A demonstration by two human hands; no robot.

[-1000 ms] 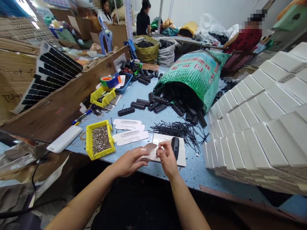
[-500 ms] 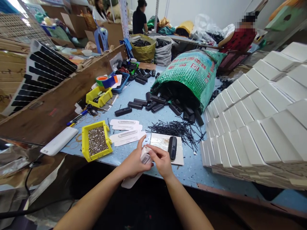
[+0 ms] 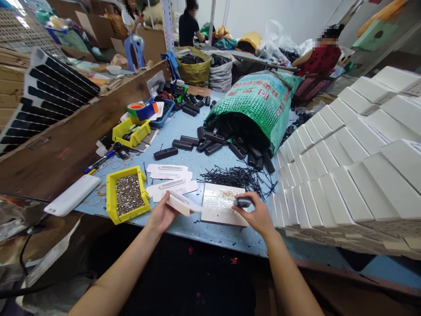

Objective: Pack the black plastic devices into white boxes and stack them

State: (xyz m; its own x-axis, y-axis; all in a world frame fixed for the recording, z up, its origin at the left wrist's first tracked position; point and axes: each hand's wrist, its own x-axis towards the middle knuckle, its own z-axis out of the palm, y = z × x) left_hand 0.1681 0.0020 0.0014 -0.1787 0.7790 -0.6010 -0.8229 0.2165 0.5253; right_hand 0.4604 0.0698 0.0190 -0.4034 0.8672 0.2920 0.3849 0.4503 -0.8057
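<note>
My left hand (image 3: 162,215) grips a small folded white box (image 3: 180,203) at the near edge of the blue table (image 3: 194,166). My right hand (image 3: 256,214) is closed on a black plastic part (image 3: 244,202), holding it over the right end of a white board (image 3: 219,208). Flat white box blanks (image 3: 167,172) lie just beyond my left hand. A pile of thin black sticks (image 3: 238,176) lies behind the board.
A yellow bin of small metal screws (image 3: 126,195) sits left of my left hand. A green sack (image 3: 259,105) spills black parts in the middle. Stacked white boxes (image 3: 348,162) fill the right side. Other people work at the back.
My hands have parted. The left now holds the folded white box alone, and the right has moved right and picked the black part up off the white board.
</note>
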